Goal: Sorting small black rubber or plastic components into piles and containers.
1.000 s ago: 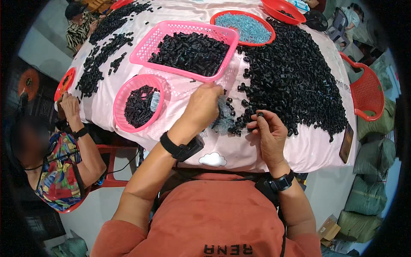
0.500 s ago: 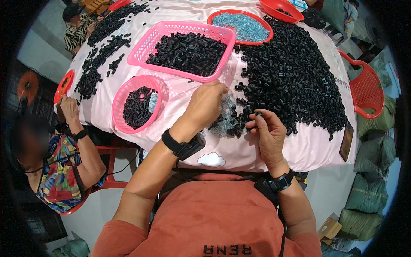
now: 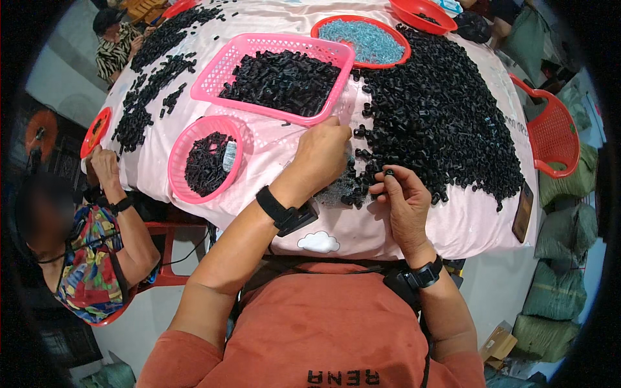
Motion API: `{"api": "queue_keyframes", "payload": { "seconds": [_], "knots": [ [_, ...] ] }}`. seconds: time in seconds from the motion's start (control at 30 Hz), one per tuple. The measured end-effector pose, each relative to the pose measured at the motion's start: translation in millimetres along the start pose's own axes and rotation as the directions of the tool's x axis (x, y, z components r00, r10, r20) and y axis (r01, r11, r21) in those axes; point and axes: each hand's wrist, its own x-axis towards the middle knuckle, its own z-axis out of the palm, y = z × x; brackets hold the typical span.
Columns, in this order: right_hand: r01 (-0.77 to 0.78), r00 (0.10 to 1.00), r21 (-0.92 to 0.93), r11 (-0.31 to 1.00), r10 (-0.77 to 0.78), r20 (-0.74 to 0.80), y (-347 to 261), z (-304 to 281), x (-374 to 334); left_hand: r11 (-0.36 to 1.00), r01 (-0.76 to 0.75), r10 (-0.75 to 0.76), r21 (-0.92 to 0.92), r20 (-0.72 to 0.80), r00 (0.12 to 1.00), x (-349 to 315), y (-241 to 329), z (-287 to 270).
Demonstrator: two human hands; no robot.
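My right hand (image 3: pixel 409 202) pinches a small black cylindrical part (image 3: pixel 389 172) between thumb and fingers, its round end facing up. My left hand (image 3: pixel 321 154) is closed, its back toward me, beside the near right corner of a pink rectangular basket (image 3: pixel 202 90). Whatever its fingertips hold is hidden. Between my hands lies a small scatter of clear pieces (image 3: pixel 336 194), partly covered by the left hand. A wide heap of black parts (image 3: pixel 440 116) spreads just beyond and right of my right hand.
A round pink basket (image 3: pixel 173 161) of black pieces stands left. Behind are red trays, one with clear bluish pieces (image 3: pixel 365 42). A phone-like slab (image 3: pixel 522 213) lies at the right edge, near a red chair (image 3: pixel 556 132). Another person's hand (image 3: pixel 103 167) is at the left.
My left hand has shifted slightly right and away from me, covering more of the clear pieces. The right hand stays nearly still, still pinching the black part.
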Motion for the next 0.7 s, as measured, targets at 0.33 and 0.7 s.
{"api": "queue_keyframes", "payload": {
  "seconds": [0.33,0.7],
  "knots": [
    [0.016,1.0,-0.001,1.0,-0.016,0.005,1.7,-0.8,0.0,0.996,-0.056,0.048,0.075,0.105,0.993,9.9,-0.5,12.9],
    [0.038,0.999,-0.009,0.999,-0.038,0.015,6.3,-3.0,1.5,0.991,-0.124,0.117,0.047,0.132,0.984,8.7,5.8,11.3]
  ]
}}
